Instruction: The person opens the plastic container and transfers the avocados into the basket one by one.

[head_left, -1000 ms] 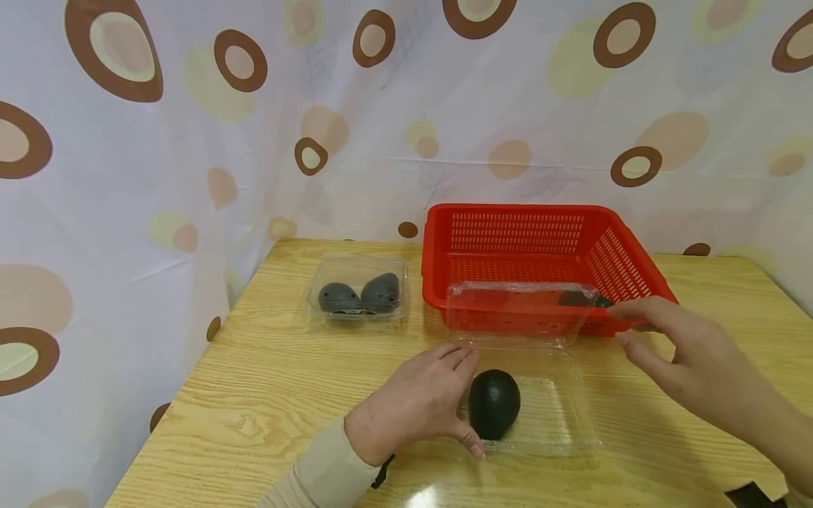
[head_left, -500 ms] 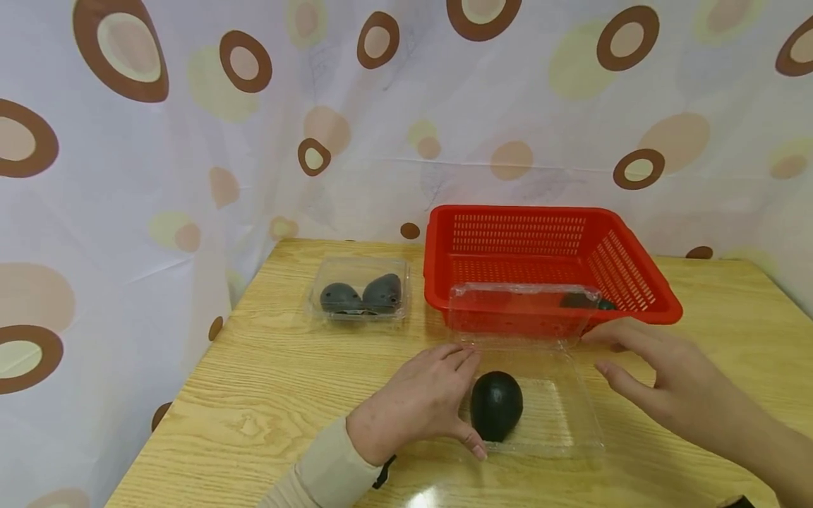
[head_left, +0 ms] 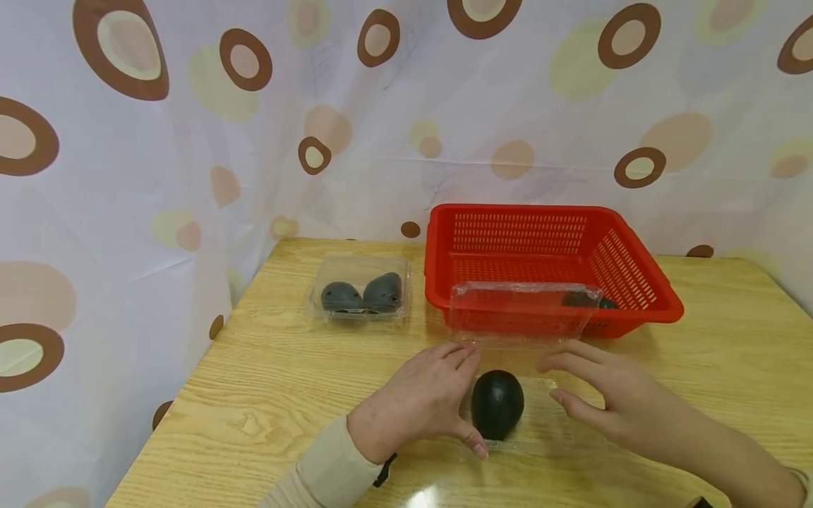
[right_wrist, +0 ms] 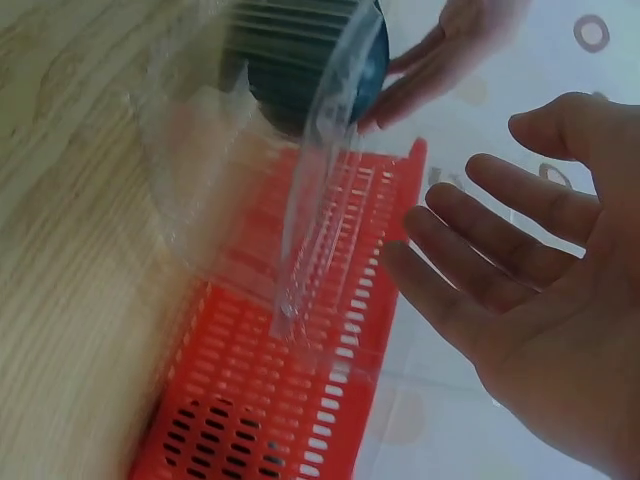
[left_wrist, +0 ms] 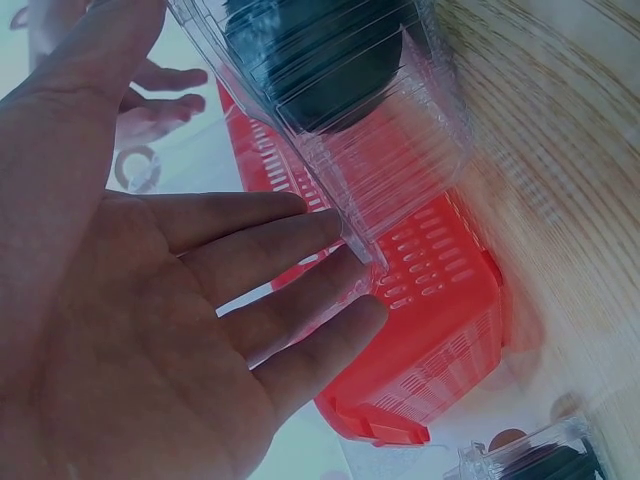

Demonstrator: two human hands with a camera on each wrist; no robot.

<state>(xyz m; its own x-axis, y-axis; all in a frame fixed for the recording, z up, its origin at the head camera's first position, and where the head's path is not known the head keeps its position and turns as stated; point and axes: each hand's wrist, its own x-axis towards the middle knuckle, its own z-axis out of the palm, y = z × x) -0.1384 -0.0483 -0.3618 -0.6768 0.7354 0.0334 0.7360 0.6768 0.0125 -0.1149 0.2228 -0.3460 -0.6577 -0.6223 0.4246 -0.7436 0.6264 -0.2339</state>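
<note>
A dark green avocado (head_left: 497,406) lies in the left half of a clear plastic clamshell box (head_left: 540,444), whose lid (head_left: 502,314) stands raised at the back. My left hand (head_left: 416,402) rests against the box's left side, thumb near its front corner; the left wrist view shows its straight fingers (left_wrist: 280,265) at the box's edge. Over the right side of the box hovers my right hand (head_left: 625,398), fingers loosely bent and holding nothing. In the right wrist view a gap shows between these fingers (right_wrist: 440,275) and the clear wall.
Behind the lid stands a red perforated basket (head_left: 660,303), with dark fruit (head_left: 606,303) in its front right corner, partly seen through the lid. A closed clamshell (head_left: 358,268) with two dark avocados (head_left: 382,293) sits to the left on the wooden table (head_left: 254,395).
My right hand has moved left and toward me, from the basket's front right corner to above the box's right side. The left hand and the avocado have stayed in place.
</note>
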